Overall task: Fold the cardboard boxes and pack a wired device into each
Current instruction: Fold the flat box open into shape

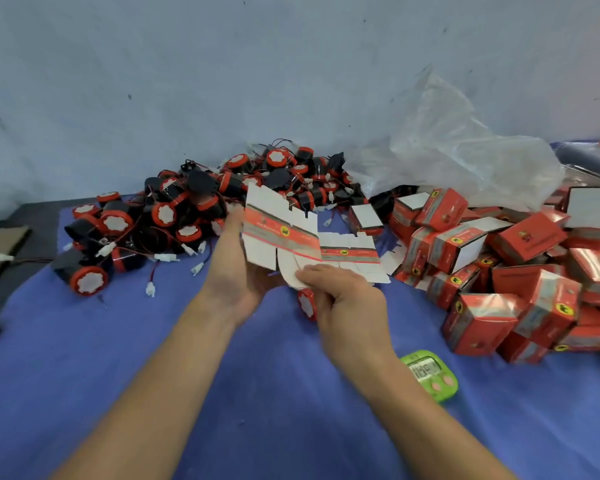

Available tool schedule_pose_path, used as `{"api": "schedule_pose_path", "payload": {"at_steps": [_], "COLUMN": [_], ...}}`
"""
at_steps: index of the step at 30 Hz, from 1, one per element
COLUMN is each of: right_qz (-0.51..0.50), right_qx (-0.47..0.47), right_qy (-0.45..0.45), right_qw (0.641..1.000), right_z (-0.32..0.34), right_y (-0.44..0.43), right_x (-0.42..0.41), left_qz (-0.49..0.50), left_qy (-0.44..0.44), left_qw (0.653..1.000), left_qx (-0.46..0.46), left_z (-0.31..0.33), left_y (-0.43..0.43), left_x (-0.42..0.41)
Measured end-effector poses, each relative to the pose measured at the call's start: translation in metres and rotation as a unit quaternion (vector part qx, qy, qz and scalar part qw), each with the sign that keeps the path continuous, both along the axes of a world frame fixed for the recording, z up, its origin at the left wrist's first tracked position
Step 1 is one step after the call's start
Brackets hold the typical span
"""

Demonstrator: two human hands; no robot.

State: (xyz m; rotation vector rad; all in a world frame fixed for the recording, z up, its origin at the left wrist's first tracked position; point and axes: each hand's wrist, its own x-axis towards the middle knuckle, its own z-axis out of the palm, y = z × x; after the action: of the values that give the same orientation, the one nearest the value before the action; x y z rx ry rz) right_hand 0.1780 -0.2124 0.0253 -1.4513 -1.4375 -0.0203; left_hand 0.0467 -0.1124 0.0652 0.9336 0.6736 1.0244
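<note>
Cardboard blank [281, 237] — left hand [236, 271] holds its edge, right hand [340, 299] pinches bottom flap — above blue cloth [257, 393].

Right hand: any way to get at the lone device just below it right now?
Probably not yet. The device lies uncovered on the cloth beside the right hand, but that hand pinches the blanks the left hand holds. Letting go should free it.
</note>
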Motion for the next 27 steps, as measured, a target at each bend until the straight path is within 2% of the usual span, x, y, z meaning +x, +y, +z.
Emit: {"api": "schedule_pose_path", "payload": {"at_steps": [2,4,5,8,10,13,15,22,25,27], "right_qz": [0.046,0.093,0.096,0.084,0.093,0.105,0.095,0.076,0.074,0.074], "right_qx": [-0.039,-0.122,-0.154,-0.164,-0.184,-0.193,-0.198,-0.189,-0.179,-0.173], "right_qy": [-0.013,0.050,0.098,0.236,0.286,0.265,0.272,0.270,0.248,0.236], "right_qw": [0.998,0.987,0.978,0.954,0.936,0.939,0.937,0.941,0.949,0.953], "right_z": [-0.009,-0.014,-0.016,-0.019,-0.019,-0.027,-0.031,-0.044,-0.047,-0.048], "right_y": [0.001,0.000,0.000,0.007,0.013,0.017,0.017,0.021,0.021,0.020], "right_x": [-0.010,-0.020,-0.025,-0.040,-0.048,-0.052,-0.052,-0.043,-0.044,-0.046], "left_qz": [0.058,0.146,0.156,0.073,0.080,0.114,0.122,0.120,0.124,0.069], "left_qy": [0.029,0.119,0.146,0.122,0.096,0.114,0.138,0.137,0.054,-0.003], "left_qw": [0.998,0.982,0.976,0.990,0.992,0.986,0.983,0.982,0.990,0.998], "left_qx": [0.011,0.030,0.033,0.024,-0.020,-0.049,-0.028,0.057,0.034,-0.005], "left_z": [-0.006,-0.022,-0.031,-0.054,-0.064,-0.075,-0.079,-0.081,-0.077,-0.072], "left_y": [0.002,0.004,0.005,-0.004,-0.008,-0.006,-0.003,-0.013,-0.017,-0.018], "left_x": [-0.018,-0.039,-0.050,-0.079,-0.089,-0.094,-0.096,-0.095,-0.101,-0.106]}}
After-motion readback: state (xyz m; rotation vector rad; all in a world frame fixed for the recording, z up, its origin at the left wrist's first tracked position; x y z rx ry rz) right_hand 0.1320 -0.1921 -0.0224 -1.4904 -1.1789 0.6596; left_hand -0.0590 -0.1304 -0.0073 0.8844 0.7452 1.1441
